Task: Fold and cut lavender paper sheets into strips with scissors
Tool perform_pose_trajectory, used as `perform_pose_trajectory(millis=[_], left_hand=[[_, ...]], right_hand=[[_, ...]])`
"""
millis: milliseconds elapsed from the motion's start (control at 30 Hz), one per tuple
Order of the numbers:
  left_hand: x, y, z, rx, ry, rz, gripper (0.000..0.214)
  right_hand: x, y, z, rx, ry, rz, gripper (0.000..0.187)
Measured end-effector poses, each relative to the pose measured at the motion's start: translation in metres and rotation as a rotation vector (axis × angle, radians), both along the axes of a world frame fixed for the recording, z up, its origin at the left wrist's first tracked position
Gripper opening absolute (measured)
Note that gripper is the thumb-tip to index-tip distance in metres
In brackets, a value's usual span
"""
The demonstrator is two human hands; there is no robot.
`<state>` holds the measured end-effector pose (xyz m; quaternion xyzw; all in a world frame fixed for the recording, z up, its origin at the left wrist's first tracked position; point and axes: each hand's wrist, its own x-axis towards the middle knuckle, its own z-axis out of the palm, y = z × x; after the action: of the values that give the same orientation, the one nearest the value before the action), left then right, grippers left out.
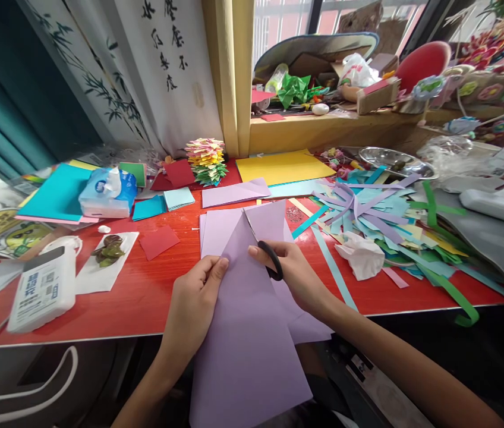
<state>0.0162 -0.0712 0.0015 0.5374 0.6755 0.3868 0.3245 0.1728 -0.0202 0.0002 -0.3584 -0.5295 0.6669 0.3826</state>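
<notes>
Two hands, both mine, are engaged with one sheet of purple paper [252, 339]. The left hand [195, 294] pinches the left edge between thumb and fingers; the right hand [295, 272] is closed around the black handle of the scissors [275, 261], whose blades lie at the upper part of the sheet. The sheet slopes toward me over the near edge of the red surface [145, 315], with more purple paper beneath it.

Containers and their contents: to my left, a blue-and-white tissue pack [106, 201] stands with one tissue [113, 181] protruding from the top. At the far right, beyond a heap of paper strips [359, 208], a metal dish [377, 158] holds a few dark pieces that I cannot identify; a clear plastic bag [446, 156] lies just beside it. On the windowsill [305, 129], a white plastic bag [359, 71] rests behind a small cardboard box [377, 98]; I cannot tell what either contains.

Other items: a white paper [94, 278] at left bears dark green-brown pieces [109, 252], near a white device [44, 291] with a cable. A crumpled tissue [361, 255] lies against the near side of the heap. A layered paper tower [207, 160] stands upright at the back, left of a yellow sheet [285, 167].
</notes>
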Motion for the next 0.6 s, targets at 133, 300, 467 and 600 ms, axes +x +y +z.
perform_pose_trajectory(millis=[133, 300, 467, 600], left_hand=[[-0.001, 0.000, -0.001, -0.009, -0.001, 0.006, 0.036], [-0.002, 0.002, -0.001, -0.006, 0.014, 0.013, 0.035], [-0.022, 0.007, -0.001, 0.045, 0.052, 0.123, 0.034], [-0.053, 0.011, -0.008, 0.077, -0.027, 0.216, 0.028]], right_hand=[[0.000, 0.001, -0.005, 0.014, 0.018, -0.005, 0.027], [-0.004, 0.002, -0.011, 0.041, 0.025, -0.011, 0.029], [0.007, 0.020, -0.010, 0.176, -0.109, -0.088, 0.028], [0.047, 0.053, -0.010, 0.445, -0.642, -0.335, 0.034]])
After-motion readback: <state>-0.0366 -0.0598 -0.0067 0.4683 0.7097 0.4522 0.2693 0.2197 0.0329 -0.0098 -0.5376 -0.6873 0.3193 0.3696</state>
